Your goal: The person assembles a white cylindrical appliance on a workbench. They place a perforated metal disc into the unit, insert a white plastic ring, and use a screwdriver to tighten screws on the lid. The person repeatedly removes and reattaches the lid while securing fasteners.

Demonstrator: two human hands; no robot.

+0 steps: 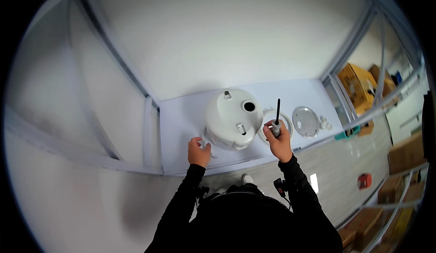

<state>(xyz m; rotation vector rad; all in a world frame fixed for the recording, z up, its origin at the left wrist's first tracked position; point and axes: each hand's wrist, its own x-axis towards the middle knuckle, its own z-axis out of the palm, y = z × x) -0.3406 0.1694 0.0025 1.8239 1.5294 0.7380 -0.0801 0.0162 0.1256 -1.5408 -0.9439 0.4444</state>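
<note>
A rounded white appliance housing (227, 117), perhaps a rice cooker body, sits on the white table, with a dark round hole and small fittings on top. My right hand (278, 142) is closed around the grey handle of a screwdriver (277, 117), whose dark shaft points up and away from me. Beside the housing's lower left edge is my left hand (199, 152), its fingers curved and the thumb apart from them. I make out nothing held there. Partly behind my right hand lies a white ring (287, 125).
A round metal plate (306, 122) lies right of the ring, with several small white parts (325, 124) beside it. The white table (179, 117) stands within a metal frame. Cardboard boxes (356, 87) are stacked beyond its right side; a red object (364, 181) is on the floor.
</note>
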